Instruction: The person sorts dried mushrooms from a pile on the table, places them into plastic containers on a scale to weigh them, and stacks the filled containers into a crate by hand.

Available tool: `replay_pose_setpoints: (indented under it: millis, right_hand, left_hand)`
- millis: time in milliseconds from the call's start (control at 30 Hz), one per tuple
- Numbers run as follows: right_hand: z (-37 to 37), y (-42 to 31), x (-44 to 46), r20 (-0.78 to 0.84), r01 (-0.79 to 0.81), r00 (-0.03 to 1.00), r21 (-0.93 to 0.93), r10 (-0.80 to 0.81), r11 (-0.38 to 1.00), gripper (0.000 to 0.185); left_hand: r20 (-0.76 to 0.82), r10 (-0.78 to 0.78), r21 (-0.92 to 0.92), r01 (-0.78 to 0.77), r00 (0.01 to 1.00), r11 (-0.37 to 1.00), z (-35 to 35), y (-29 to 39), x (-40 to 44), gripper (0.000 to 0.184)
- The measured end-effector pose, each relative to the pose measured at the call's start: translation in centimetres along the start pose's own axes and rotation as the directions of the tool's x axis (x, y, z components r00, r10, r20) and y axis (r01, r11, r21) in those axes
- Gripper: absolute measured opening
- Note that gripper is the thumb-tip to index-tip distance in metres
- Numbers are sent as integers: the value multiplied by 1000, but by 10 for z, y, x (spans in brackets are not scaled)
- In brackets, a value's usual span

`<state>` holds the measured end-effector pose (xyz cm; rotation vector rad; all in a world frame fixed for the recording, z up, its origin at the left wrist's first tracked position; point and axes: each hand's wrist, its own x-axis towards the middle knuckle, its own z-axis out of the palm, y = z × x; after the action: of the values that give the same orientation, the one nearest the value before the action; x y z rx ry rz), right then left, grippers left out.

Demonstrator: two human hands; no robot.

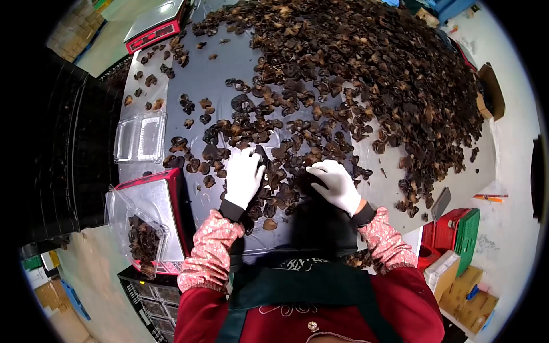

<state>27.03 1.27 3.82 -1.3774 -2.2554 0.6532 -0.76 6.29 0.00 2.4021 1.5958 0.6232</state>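
Both my hands wear white gloves and are over loose dried black wood ear mushrooms [274,194] spread on the grey tabletop. My left hand [243,177] is closed, with a dark wood ear mushroom [261,153] between thumb and fingers. My right hand [337,187] hovers at the right side of these pieces, its thumb and fingers apart; I see nothing held in it. To the left, an open clear plastic clamshell box [163,243] with wood ear mushrooms inside rests on a red-edged scale [178,200].
A large heap of wood ear mushrooms [366,63] covers the far and right part of the table. An empty clear clamshell box [140,137] lies at the left edge. Beyond it stands another red scale [154,33]. Black crates [74,143] are stacked at left; red and green crates [457,234] stand at right.
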Motion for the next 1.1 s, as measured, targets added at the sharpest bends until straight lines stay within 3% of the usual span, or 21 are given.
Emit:
replay_pose_setpoints:
  millis: [100,167,267,333,433,533,600,633,667,733,767,800,867,967,1000,1100]
  right_hand:
    - [-10,1,-25,-7,-54,999,-78,54,996,53]
    - [-27,-5,-31,161,-50,984,-158,76,986,63]
    - [-34,9,-29,129,-46,990,-144,65,989,67]
    - [-36,5,-9,99,-143,981,-201,165,969,69]
    - [-16,4,18,21,5,1000,-380,3,925,77]
    - [20,-18,14,111,164,985,-375,-131,913,79]
    - [33,-35,0,208,193,972,-414,-114,890,78]
    - [30,-43,-7,146,178,980,-324,-136,929,74]
    - [20,-45,-11,264,105,964,-219,-44,970,64]
    - [15,-31,-10,268,69,962,-80,-45,994,57]
    - [13,-24,-4,217,101,971,-3,-98,995,54]
    - [9,-26,7,180,94,980,-51,-84,994,45]
    - [15,-26,36,26,44,999,-137,-41,990,31]
    - [48,-10,95,-182,66,979,-168,-97,984,27]
    - [57,-12,112,-144,-9,989,-189,-19,982,23]
    - [87,-6,139,-165,-11,986,-233,-29,973,22]
  left_hand:
    - [-2,-11,-27,11,1000,1000,2,0,-27,15]
    - [-66,18,-48,-22,998,999,-6,5,-42,11]
    - [-45,12,-91,-16,999,996,-22,13,-58,11]
    - [-69,21,-138,-31,997,990,-25,16,-70,11]
    - [-175,-78,-230,37,981,972,-22,14,-87,9]
    - [-270,-177,-344,76,946,936,-26,13,-93,10]
    - [-199,-345,-621,155,917,768,-20,4,-102,9]
    - [-116,-469,-715,254,875,651,-28,8,-102,6]
    - [-94,-511,-772,262,854,579,-29,6,-105,6]
    - [35,-580,-943,219,814,251,-34,5,-110,12]
    - [49,-583,-934,244,811,261,-38,5,-110,19]
    - [48,-582,-935,242,812,261,-39,5,-111,19]
    - [95,-612,-987,155,785,45,-41,6,-115,24]
    - [97,-617,-995,86,781,-46,-41,7,-124,35]
    - [98,-619,-995,54,779,-90,-41,6,-129,41]
    - [169,-671,-980,48,722,-195,-47,0,-144,32]
